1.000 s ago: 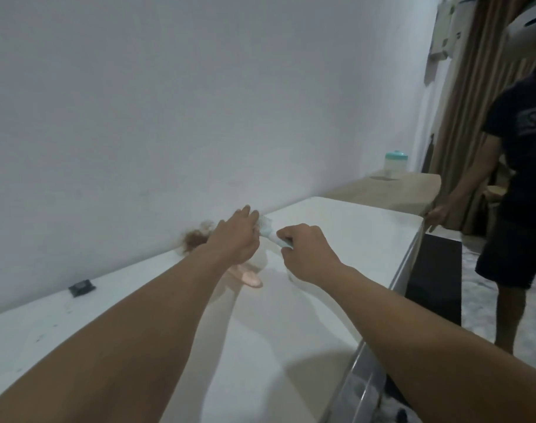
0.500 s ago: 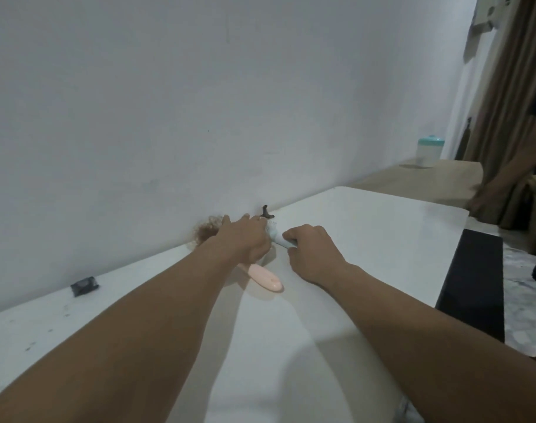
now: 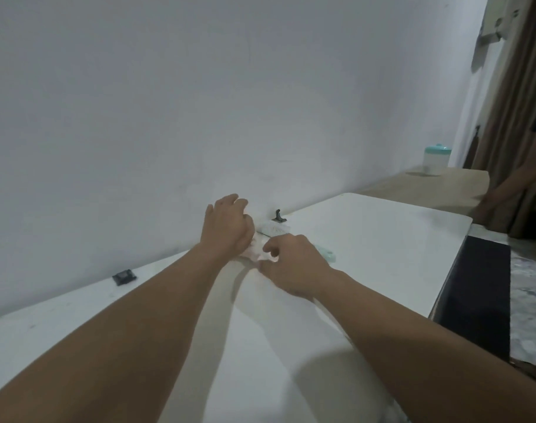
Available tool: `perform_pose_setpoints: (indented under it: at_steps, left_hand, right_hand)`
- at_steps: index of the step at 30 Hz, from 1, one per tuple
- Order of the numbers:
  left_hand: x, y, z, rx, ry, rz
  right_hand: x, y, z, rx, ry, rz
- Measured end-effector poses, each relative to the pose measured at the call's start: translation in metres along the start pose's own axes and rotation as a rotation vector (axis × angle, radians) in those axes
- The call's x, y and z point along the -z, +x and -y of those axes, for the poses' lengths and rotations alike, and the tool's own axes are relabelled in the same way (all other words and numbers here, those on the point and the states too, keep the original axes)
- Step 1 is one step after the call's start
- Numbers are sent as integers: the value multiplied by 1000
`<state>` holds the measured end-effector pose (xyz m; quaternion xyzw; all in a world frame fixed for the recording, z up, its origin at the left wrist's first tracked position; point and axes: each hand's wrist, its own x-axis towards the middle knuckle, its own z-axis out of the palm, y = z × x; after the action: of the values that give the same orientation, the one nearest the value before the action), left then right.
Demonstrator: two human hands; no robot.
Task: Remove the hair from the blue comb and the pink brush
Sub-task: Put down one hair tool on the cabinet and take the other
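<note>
**A:** What are the hands holding? The left hand (image 3: pixel 227 228) hangs with fingers curled, palm turned away from the camera; what, if anything, sits inside that curl cannot be told. The right hand (image 3: pixel 294 265) lies low over the table, thumb and forefinger drawn close at the tip, whether pinching anything also unclear.

**B:** And the comb? The pale blue plastic comb (image 3: pixel 273 230) lies flat on the white tabletop (image 3: pixel 367 239), its toothed end just beyond the two hands, its looped handle end showing past the right hand's knuckles. It appears to rest free of both grips.

**A:** The brush? Only a blurred sliver of the pink plastic brush (image 3: pixel 256 253) shows on the table in the gap between the hands; no detail can be made out.

**B:** Around them? A small dark metal hook-shaped piece (image 3: pixel 279 216) stands at the wall (image 3: pixel 199 102) just behind the comb. A small black rectangular object (image 3: pixel 124 276) lies well to the left by the wall. On the tan wooden surface (image 3: pixel 428 186) beyond stands a clear jar with a teal lid (image 3: pixel 437 158), and a second person's arm (image 3: pixel 517 181) reaches down at the right edge beside brown curtains (image 3: pixel 511 87).
</note>
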<state>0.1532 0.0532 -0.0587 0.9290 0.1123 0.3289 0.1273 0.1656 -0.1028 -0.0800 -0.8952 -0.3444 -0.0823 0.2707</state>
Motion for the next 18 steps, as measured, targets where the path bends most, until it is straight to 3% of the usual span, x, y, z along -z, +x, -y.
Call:
perform_pose_setpoints:
  at_steps: [10, 18]
  left_hand:
    - [22, -50, 4, 469, -409, 18]
    - [29, -75, -56, 593, -853, -51]
  right_hand:
    - [-4, -33, 18, -18, -15, -85]
    - [40, -97, 15, -80, 3, -191]
